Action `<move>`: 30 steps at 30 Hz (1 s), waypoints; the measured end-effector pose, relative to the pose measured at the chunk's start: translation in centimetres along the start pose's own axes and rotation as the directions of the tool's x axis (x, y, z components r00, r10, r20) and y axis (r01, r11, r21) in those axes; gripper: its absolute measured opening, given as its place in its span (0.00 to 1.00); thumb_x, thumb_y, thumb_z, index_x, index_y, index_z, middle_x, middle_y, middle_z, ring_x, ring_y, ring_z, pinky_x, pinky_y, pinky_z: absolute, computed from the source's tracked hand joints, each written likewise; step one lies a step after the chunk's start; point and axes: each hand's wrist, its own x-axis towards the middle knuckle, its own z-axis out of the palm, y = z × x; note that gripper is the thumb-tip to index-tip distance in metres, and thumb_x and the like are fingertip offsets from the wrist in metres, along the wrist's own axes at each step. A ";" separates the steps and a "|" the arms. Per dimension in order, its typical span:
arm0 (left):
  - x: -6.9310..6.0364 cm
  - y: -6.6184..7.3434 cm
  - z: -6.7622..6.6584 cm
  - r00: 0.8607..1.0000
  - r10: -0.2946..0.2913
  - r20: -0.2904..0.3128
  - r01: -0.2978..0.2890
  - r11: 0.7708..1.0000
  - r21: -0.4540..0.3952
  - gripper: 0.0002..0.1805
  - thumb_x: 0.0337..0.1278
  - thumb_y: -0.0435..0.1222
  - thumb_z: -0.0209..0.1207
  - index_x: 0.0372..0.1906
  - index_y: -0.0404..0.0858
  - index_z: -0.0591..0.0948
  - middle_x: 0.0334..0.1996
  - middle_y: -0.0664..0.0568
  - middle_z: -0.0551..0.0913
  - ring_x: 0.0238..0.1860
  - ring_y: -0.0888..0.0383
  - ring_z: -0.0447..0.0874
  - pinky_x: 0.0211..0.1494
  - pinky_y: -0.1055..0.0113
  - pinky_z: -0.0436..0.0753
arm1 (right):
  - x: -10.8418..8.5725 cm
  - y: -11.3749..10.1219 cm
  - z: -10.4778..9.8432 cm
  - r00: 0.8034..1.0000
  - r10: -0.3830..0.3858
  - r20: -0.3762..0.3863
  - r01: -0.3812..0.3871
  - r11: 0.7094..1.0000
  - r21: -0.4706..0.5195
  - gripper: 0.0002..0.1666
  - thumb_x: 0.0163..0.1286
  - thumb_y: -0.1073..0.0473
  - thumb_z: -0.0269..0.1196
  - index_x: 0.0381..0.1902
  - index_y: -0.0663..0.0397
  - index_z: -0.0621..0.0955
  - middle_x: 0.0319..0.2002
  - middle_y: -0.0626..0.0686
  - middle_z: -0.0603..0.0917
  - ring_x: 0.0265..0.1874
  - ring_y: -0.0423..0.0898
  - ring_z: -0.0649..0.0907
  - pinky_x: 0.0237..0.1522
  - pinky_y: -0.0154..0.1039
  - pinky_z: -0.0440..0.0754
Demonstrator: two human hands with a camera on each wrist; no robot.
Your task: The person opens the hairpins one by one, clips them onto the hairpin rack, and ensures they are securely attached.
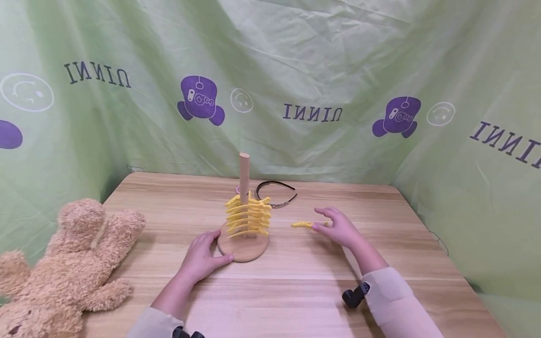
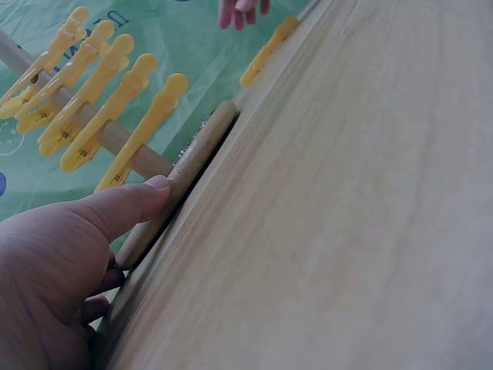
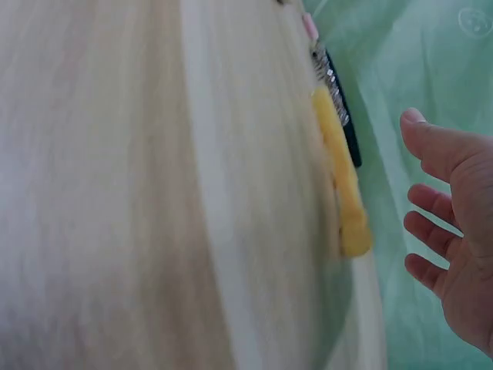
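A wooden stand (image 1: 244, 253) with a round base and upright post is near the table's middle. Several thin yellow plastic pieces (image 1: 249, 219) with knobbed ends are stacked around its post, one above another. My left hand (image 1: 199, 258) holds the base's left edge; the left wrist view shows the thumb against the base and the other fingers partly hidden. To the right, one loose yellow piece (image 1: 302, 225) lies on the table. Just over its right end is my right hand (image 1: 339, 229), fingers spread. The right wrist view shows that hand apart from the loose piece (image 3: 343, 177), holding nothing.
A dark headband (image 1: 276, 182) lies behind the stand, with a small pink item (image 1: 238, 189) beside it. A tan teddy bear (image 1: 72, 267) takes up the table's left side. Green printed cloth (image 1: 313, 145) hangs around the back and sides.
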 end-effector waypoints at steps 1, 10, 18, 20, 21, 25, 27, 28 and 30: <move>0.0 0.0 0.0 1.000 -0.001 0.002 0.001 1.000 0.000 0.46 0.45 0.51 0.72 0.66 0.29 0.70 0.63 0.35 0.75 0.67 0.36 0.66 0.72 0.41 0.64 | 0.0 0.4 0.0 1.000 0.011 0.004 -0.011 1.000 -0.007 0.35 0.66 0.51 0.66 0.67 0.59 0.72 0.66 0.67 0.72 0.66 0.67 0.70 0.68 0.65 0.65; 0.1 -0.1 0.0 1.000 -0.006 0.003 0.006 1.000 0.000 0.46 0.45 0.51 0.72 0.66 0.30 0.70 0.63 0.36 0.75 0.67 0.36 0.66 0.72 0.41 0.64 | -0.1 3.6 0.6 0.996 0.077 0.037 -0.076 0.997 -0.018 0.39 0.61 0.51 0.69 0.67 0.61 0.72 0.65 0.69 0.72 0.65 0.68 0.70 0.70 0.64 0.64; 0.1 -0.1 0.0 1.000 -0.016 0.011 0.016 1.000 0.001 0.47 0.45 0.52 0.72 0.67 0.30 0.69 0.64 0.35 0.73 0.69 0.36 0.64 0.72 0.40 0.63 | 0.0 4.6 0.8 0.996 0.079 0.044 -0.077 0.996 -0.050 0.36 0.62 0.52 0.69 0.64 0.66 0.74 0.62 0.69 0.75 0.64 0.66 0.72 0.69 0.61 0.66; 0.0 -0.1 0.0 1.000 -0.017 0.013 0.017 1.000 0.000 0.47 0.45 0.52 0.72 0.67 0.30 0.69 0.65 0.34 0.73 0.69 0.35 0.64 0.73 0.40 0.62 | 0.0 4.6 0.8 0.996 0.083 0.039 -0.081 0.995 -0.060 0.34 0.63 0.53 0.68 0.63 0.66 0.75 0.62 0.69 0.76 0.64 0.66 0.73 0.69 0.61 0.67; 0.0 -0.1 0.0 1.000 -0.017 0.013 0.017 1.000 0.000 0.47 0.45 0.52 0.72 0.67 0.30 0.69 0.65 0.34 0.73 0.69 0.35 0.64 0.73 0.40 0.62 | 0.0 4.6 0.7 0.996 0.085 0.039 -0.083 0.994 -0.066 0.33 0.63 0.53 0.68 0.62 0.65 0.75 0.61 0.68 0.77 0.64 0.66 0.73 0.69 0.61 0.67; 0.0 -0.1 0.0 1.000 -0.017 0.014 0.017 1.000 -0.001 0.47 0.45 0.52 0.72 0.67 0.30 0.69 0.65 0.34 0.72 0.69 0.35 0.63 0.73 0.40 0.62 | 0.0 4.6 0.7 0.992 0.117 0.038 -0.114 0.991 -0.076 0.31 0.64 0.52 0.68 0.61 0.62 0.77 0.61 0.67 0.78 0.63 0.65 0.74 0.68 0.61 0.67; 0.0 -0.1 0.0 1.000 -0.017 0.014 0.017 1.000 -0.002 0.47 0.45 0.52 0.72 0.67 0.30 0.69 0.65 0.34 0.72 0.69 0.35 0.64 0.73 0.40 0.62 | -0.1 4.6 0.7 0.990 0.132 0.038 -0.129 0.989 -0.072 0.30 0.64 0.52 0.68 0.61 0.61 0.78 0.60 0.66 0.78 0.63 0.64 0.74 0.68 0.61 0.68; 0.0 -0.1 0.0 1.000 -0.017 0.014 0.017 1.000 -0.002 0.47 0.45 0.52 0.72 0.67 0.30 0.69 0.65 0.34 0.72 0.69 0.35 0.64 0.73 0.40 0.62 | -0.1 4.6 0.7 0.990 0.138 0.036 -0.135 0.988 -0.069 0.30 0.64 0.51 0.67 0.61 0.61 0.78 0.60 0.66 0.79 0.63 0.64 0.75 0.68 0.61 0.68; 0.1 -0.1 0.0 1.000 -0.016 0.014 0.016 1.000 -0.002 0.47 0.45 0.52 0.72 0.67 0.30 0.69 0.65 0.34 0.72 0.69 0.35 0.64 0.73 0.40 0.62 | -0.1 4.5 0.7 0.987 0.156 0.028 -0.154 0.987 -0.048 0.31 0.64 0.51 0.68 0.60 0.61 0.78 0.59 0.66 0.79 0.62 0.64 0.75 0.67 0.61 0.68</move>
